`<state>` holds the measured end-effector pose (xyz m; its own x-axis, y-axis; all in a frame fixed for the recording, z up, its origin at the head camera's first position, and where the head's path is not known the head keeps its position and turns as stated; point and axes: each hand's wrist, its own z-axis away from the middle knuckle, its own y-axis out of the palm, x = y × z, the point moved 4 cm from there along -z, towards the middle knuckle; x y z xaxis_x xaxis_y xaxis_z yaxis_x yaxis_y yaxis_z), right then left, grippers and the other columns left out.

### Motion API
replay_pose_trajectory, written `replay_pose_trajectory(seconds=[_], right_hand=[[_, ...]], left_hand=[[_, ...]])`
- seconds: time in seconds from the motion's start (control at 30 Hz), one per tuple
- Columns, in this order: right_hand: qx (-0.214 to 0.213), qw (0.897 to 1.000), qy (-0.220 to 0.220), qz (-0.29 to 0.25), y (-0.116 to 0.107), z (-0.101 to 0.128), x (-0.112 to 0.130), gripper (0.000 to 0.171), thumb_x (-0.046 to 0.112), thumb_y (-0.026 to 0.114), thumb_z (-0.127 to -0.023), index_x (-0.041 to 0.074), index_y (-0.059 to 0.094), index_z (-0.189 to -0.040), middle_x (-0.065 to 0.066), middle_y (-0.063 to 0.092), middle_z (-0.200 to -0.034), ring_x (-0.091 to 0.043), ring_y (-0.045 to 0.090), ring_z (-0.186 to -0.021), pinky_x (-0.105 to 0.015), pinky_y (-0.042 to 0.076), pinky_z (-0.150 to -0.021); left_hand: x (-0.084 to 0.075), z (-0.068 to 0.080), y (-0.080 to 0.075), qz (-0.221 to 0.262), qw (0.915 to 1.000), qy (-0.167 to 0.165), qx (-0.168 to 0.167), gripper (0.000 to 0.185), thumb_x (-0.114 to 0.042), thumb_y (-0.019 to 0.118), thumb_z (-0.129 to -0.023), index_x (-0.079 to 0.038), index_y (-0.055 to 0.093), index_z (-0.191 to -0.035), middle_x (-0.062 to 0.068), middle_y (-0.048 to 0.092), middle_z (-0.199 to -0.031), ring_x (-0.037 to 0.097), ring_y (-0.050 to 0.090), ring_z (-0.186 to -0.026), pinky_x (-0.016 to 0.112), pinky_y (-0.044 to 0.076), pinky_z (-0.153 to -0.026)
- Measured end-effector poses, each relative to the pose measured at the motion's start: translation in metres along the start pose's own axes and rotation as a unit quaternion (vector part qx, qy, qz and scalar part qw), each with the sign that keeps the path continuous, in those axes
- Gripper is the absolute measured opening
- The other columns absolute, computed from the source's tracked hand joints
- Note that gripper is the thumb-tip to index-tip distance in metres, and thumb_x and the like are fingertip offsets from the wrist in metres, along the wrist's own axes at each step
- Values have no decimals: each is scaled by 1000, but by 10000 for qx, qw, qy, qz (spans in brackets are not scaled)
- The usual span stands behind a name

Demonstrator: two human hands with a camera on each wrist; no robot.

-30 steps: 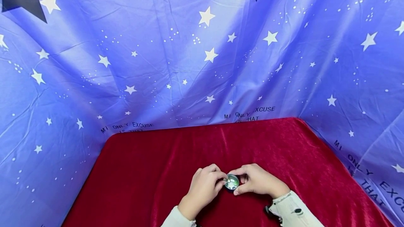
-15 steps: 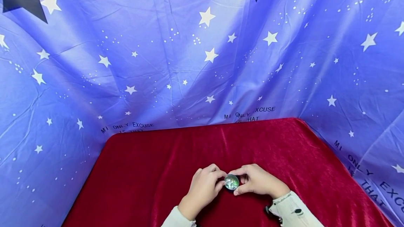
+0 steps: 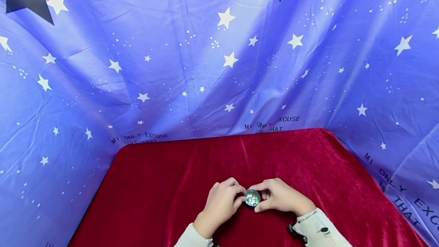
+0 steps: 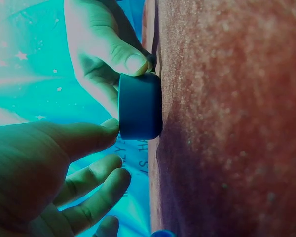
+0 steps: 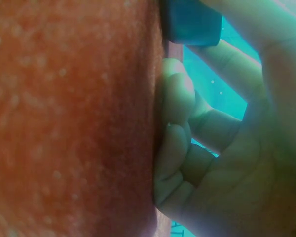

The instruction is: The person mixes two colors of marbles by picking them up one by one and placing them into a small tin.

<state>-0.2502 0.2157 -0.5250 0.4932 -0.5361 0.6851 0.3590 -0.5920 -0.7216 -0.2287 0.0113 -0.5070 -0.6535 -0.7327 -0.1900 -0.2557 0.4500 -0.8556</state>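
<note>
A small round dark tin [image 3: 252, 198] with a shiny inside sits on the red velvet cloth [image 3: 178, 178], near the front middle. My left hand [image 3: 222, 204] pinches its left side with thumb and forefinger. My right hand [image 3: 278, 195] grips its right side the same way. The left wrist view shows the tin's dark wall [image 4: 139, 106] resting on the cloth, a left fingertip [image 4: 106, 129] at its edge and a right-hand fingertip [image 4: 134, 61] on its other side. In the right wrist view the tin [image 5: 190, 22] sits at the top, and my curled right fingers [image 5: 173, 128] rest on the cloth.
A blue star-printed sheet [image 3: 205, 56] hangs behind and round both sides of the table. The red cloth stretches out to the left, right and back of my hands. A small dark object [image 3: 292, 230] lies by my right sleeve.
The hands and tin stay where they were. Only the glint inside the tin shifts slightly, as if it is being turned a little.
</note>
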Motion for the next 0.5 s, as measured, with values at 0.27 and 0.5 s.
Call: replay_pose_trajectory(seconds=[0.27,0.5], right_hand=[[50,10000,19,-61,1,0,1,46,37,93,-74,31,76,-118,11,59,-74,0,54,-66,-20,49,-59],[-5,10000,62,-46,-1,1,3,47,36,93,-74,31,77,-118,10,59,-73,-1,53,-66,-21,49,-59]], left_hand=[[1,-1,-2,-102,9999,79,48,15,-31,87,-81,-31,80,-94,-15,66,-92,1,66,-82,17,32,-63],[7,1,-10,-275,9995,144,79,19,-32,87,-81,-31,79,-99,-13,66,-94,3,67,-82,20,37,-63]])
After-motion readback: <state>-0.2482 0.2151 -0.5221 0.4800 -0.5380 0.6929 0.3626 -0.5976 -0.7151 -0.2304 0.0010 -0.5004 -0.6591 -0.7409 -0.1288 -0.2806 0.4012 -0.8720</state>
